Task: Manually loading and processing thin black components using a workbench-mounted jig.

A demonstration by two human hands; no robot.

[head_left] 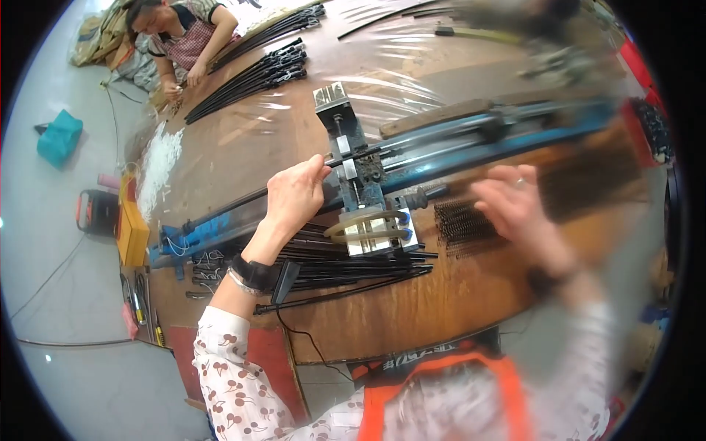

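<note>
"Where was the black rod [234, 204]?"

"Along the blue fixture [360, 180], which stretched across the tabletop [353, 320] from near its left edge toward its right. The left hand [296, 192] was clamped on the rod, thumb and fingertips together, just beside the block in the fixture's middle"

"What lay about it?"

"Tan hoses [360, 219] looped over the fixture on the side of the near edge. A bundle of black rods [323, 273] lay between the fixture and that edge"

"And the right hand [517, 202]?"

"Over the right part of the tabletop, near some dark coiled springs [463, 229]. Its fingers were bent, but it was blurred, so I couldn't tell whether they held anything"

"Farther out?"

"Toward the far left corner lay another bundle [254, 79] of black rods, with a person [191, 37] leaning over the tabletop beside it. Small white pieces [162, 158] were heaped along the left edge, and a yellow box [132, 228] stood at that edge. Beyond it, a teal bag [60, 138] lay on the floor [66, 206]"
</note>
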